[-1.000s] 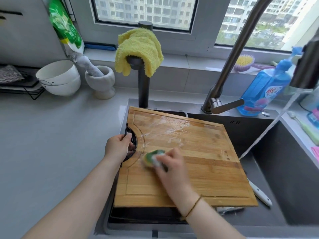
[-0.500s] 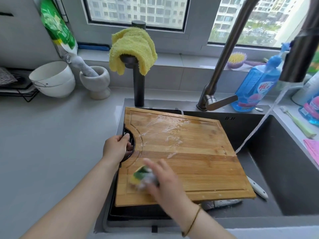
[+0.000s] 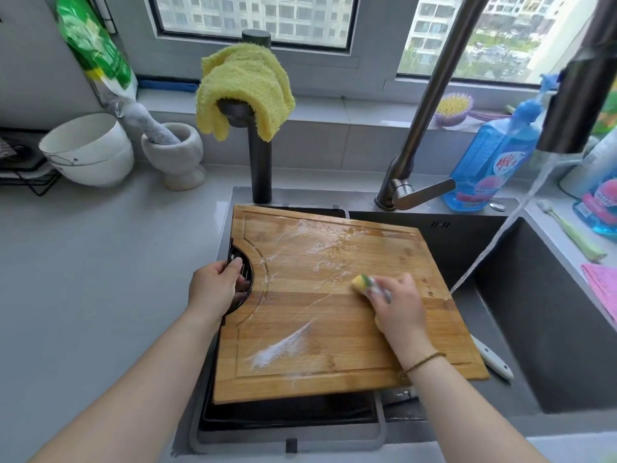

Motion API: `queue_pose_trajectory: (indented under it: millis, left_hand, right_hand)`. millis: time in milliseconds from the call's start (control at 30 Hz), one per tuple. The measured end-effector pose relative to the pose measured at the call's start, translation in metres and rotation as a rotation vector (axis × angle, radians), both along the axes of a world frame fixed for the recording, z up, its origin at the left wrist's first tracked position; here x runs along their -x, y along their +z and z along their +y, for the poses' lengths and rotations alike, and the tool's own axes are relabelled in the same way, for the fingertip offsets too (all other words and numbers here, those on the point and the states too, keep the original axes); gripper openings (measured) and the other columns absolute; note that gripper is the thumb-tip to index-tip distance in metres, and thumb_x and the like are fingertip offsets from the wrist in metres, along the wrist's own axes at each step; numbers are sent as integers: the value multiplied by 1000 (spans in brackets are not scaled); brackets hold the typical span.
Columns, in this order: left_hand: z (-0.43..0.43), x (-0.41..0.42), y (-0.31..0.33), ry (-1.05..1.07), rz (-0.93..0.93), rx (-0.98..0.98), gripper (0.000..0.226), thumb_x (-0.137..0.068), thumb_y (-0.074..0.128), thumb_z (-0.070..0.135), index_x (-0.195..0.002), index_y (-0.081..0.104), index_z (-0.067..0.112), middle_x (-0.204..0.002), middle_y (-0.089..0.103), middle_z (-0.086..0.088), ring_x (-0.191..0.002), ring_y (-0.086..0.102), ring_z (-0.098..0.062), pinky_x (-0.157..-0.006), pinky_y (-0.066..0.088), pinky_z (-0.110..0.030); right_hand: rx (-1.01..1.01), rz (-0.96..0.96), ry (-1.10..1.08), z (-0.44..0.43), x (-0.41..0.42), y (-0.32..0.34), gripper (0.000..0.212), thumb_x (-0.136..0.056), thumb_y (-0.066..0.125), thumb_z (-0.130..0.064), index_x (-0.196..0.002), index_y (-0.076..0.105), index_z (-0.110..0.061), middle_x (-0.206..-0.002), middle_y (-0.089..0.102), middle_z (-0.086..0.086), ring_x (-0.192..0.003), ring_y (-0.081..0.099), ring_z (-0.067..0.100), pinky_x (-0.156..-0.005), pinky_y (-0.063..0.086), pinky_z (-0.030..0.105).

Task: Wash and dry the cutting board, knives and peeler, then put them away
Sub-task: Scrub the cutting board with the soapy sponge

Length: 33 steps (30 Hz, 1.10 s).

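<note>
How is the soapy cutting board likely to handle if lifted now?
Probably slippery: the board is streaked with white suds. Likely stiff and fairly heavy, being a broad wooden slab. It might tip if pressed on its right side, which overhangs the sink; the left hand grips its cutout.

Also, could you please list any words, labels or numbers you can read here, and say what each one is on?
Nothing is clear enough to quote.
On the blue detergent bottle: white characters on a red label, blurred.
On the cutting board: small dark marks near its right edge, too small to read.
On the green bag: print, blurred.
On the second blue bottle: a pink label, blurred.
</note>
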<state>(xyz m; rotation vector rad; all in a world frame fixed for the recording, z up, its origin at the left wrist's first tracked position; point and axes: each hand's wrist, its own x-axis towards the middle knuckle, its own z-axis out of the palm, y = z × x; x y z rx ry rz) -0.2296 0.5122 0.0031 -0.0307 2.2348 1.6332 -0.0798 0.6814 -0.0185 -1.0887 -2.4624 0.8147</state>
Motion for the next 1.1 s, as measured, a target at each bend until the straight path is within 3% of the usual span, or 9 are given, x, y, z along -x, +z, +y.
queue_pose_trajectory:
  millis: [67,200,267,333,400,567,767,933,1100]
  left_hand:
    - [1,0,1,5,27,15,30,-96,45,18,-104,58,-8,-67,49,-4,-59,48,-9,-33,35,-4]
    - [1,-1,0,5,38,25,21,-97,45,18,-90,55,0,-67,49,-3,-59,46,-8,-34,35,-3]
    - [1,3,-2,4,30,17,27,-96,46,18,-76,53,1,-67,49,-4,-59,47,-9,-33,35,-4]
    - [1,4,-3,5,20,21,33,-96,47,19,-66,51,7,-67,51,-4,-59,49,-11,-35,38,-6]
    - [1,6,-5,17,10,28,34,-95,48,20,-63,51,9,-66,52,-3,-59,50,-11,-39,41,-9]
    - [-5,11,-9,28,31,85,37,-95,49,23,-60,51,10,-65,54,0,-59,49,-11,-52,38,-20]
    - [-7,14,-5,29,32,75,35,-95,49,21,-62,51,10,-65,54,-2,-57,51,-9,-43,39,-13]
    - [-8,17,-6,48,8,57,33,-95,48,18,-63,51,9,-67,53,-3,-58,50,-10,-38,40,-8]
    - [-17,21,-10,59,-4,29,34,-94,50,17,-61,50,7,-62,53,-5,-46,57,-9,-36,40,-7]
  right_hand:
    - [-13,-9,11,-11,10,2,28,-92,52,-22,-115,61,-10,-89,38,-4,-66,35,1,-55,31,7]
    - [-136,127,331,-33,19,-1,23,-88,59,-19,-106,67,-8,-76,32,-14,-65,33,1,-65,39,12]
    - [-95,40,199,-1,26,-3,28,-92,51,-23,-111,64,-6,-84,36,-7,-73,37,8,-69,42,16]
    - [-45,-37,-35,30,32,2,31,-95,45,-24,-114,61,-6,-94,36,0,-78,39,11,-62,37,16]
    - [-22,-39,-102,32,42,4,31,-95,45,-24,-116,60,-6,-96,36,1,-81,40,13,-68,34,19]
    - [-145,23,299,7,54,1,29,-92,50,-24,-113,63,-7,-93,38,-2,-82,36,11,-65,27,12]
    - [62,-22,-260,71,63,6,31,-96,43,-24,-115,59,-5,-121,44,13,-105,48,24,-86,39,28]
    - [-63,-34,180,37,91,0,29,-95,45,-23,-116,58,-9,-102,39,0,-91,38,11,-83,36,20]
    - [68,-20,-208,90,89,5,33,-97,39,-27,-115,58,-7,-117,45,14,-88,43,17,-80,38,29]
